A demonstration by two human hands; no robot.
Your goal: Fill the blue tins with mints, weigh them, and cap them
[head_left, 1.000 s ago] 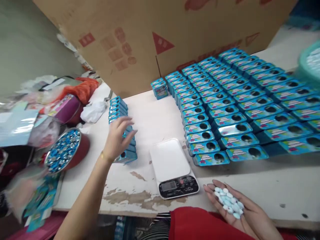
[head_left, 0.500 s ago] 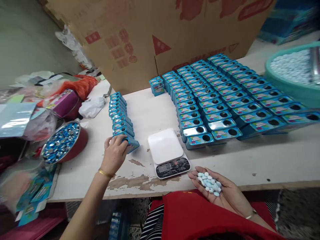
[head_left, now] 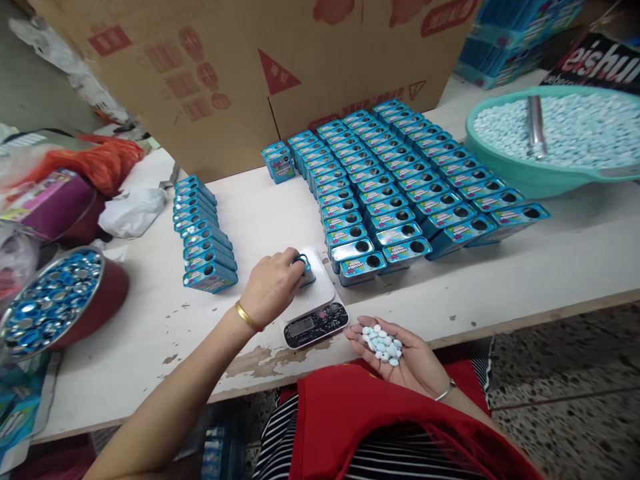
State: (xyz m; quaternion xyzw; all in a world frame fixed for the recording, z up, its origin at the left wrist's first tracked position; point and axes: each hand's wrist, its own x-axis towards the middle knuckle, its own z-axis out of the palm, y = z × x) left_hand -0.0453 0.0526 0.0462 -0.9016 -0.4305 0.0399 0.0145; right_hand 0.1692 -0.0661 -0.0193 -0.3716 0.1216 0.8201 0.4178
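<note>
My left hand (head_left: pixel 273 285) grips a small blue tin (head_left: pixel 307 272) over the white plate of a kitchen scale (head_left: pixel 316 324). The hand covers most of that tin, so I cannot tell whether it touches the plate. Palm up beside the scale, my right hand (head_left: pixel 417 365) is cupped around a heap of white and pale blue candies (head_left: pixel 383 345). To the left stands a single row of blue tins (head_left: pixel 210 275). Many more tins (head_left: pixel 363 265), with round holes in their tops, stand in close rows right of the scale.
A green basin (head_left: pixel 505 167) of pale candies, with a metal scoop (head_left: pixel 536 127) in it, stands at right. A red bowl (head_left: pixel 107 293) of shiny blue caps is at left. Behind the tins rises a large cardboard box (head_left: pixel 225 60). One tin (head_left: pixel 279 162) stands apart near it.
My left hand has moved right from the left row to the scale, bringing a tin with it. My right hand still holds the candies. The view has turned to the right.
</note>
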